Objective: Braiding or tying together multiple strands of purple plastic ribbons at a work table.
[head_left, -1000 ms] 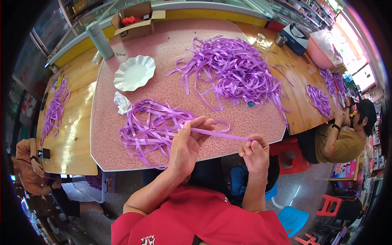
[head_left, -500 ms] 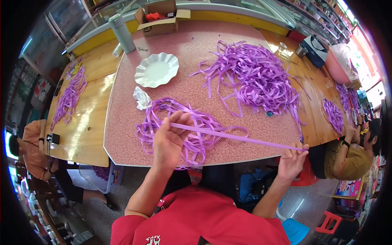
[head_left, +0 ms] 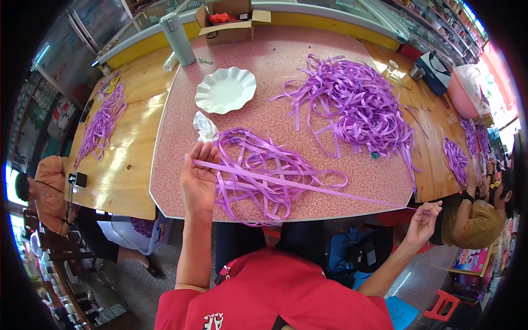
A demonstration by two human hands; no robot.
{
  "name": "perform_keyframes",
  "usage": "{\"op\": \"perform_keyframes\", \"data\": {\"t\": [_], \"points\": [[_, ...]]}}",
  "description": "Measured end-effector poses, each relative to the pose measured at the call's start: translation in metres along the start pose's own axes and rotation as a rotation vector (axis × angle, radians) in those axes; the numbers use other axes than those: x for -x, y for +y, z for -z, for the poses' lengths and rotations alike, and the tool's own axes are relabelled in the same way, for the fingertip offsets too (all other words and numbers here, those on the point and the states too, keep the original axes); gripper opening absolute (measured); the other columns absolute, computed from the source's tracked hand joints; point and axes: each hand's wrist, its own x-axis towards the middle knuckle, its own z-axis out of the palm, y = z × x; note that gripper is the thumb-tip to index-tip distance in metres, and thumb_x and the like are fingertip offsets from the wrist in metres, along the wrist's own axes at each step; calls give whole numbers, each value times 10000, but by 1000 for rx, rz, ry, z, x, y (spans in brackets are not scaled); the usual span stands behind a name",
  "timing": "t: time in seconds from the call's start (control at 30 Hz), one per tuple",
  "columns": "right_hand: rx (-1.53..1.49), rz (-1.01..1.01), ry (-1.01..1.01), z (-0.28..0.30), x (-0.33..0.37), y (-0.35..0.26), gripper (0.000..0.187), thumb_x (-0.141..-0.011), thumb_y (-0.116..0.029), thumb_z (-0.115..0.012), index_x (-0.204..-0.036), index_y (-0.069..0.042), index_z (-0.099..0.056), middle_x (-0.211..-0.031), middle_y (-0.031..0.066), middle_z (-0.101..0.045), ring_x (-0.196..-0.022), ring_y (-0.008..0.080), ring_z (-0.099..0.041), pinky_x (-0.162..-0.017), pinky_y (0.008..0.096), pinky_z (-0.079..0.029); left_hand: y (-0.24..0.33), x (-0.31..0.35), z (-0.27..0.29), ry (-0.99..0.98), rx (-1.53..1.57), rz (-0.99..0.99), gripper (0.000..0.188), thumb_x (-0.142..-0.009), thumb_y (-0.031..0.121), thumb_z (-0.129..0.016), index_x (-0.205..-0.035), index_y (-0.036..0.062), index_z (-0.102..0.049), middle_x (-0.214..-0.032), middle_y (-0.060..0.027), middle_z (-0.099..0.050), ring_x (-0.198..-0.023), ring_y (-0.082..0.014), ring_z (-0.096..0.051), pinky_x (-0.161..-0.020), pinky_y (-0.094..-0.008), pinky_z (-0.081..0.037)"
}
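A purple ribbon (head_left: 297, 185) is stretched between my two hands, slanting down to the right across the table's near edge. My left hand (head_left: 199, 177) is closed on its left end, with a short tip showing past the fingers. At the other end, my right hand (head_left: 422, 224) pinches the ribbon beyond the table's right front corner. Beneath the stretched strip lies a loose tangle of purple ribbons (head_left: 258, 206), partly hanging over the front edge. A bigger heap of purple ribbons (head_left: 363, 104) covers the table's right side.
On the pink speckled table (head_left: 170, 181) are a white scalloped dish (head_left: 226, 91), crumpled white paper (head_left: 204, 127), a grey-green flask (head_left: 178, 41) and an open cardboard box (head_left: 228, 34). Co-workers sit left (head_left: 52, 187) and right (head_left: 478, 223) at wooden side tables with more ribbons.
My hands have moved farther apart, the left one leftward and the right one rightward and slightly lower. More ribbon now spans between them. The view has shifted a little.
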Motion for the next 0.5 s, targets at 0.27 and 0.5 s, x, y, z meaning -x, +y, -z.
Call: {"op": "perform_keyframes", "data": {"t": [0.27, 0.5], "points": [[1053, 150, -118, -36, 24, 58, 443, -1022, -135, -554, -1429, 6, -452, -804, -3, -477, -564, 26, -327, -452, 178, -260, -44, 44, -61, -348, -438, 91, 450, -1085, 311, -375, -1309, -34, -558, -1088, -149, -692, -940, -186, -645, -858, -313, -511], [1472, -71, -860, -89, 34, 202, 141, -884, 0, -682, -1022, 1, -708, -800, 60, -675, -710, 110, -617, -592, 230, -443, -55, 80, -104, -811, -1016, 234, 409, -1093, 312, -382, -1172, 27, -664, -784, -17, -644, -696, -68, -500, -634, -251, -413]]}}
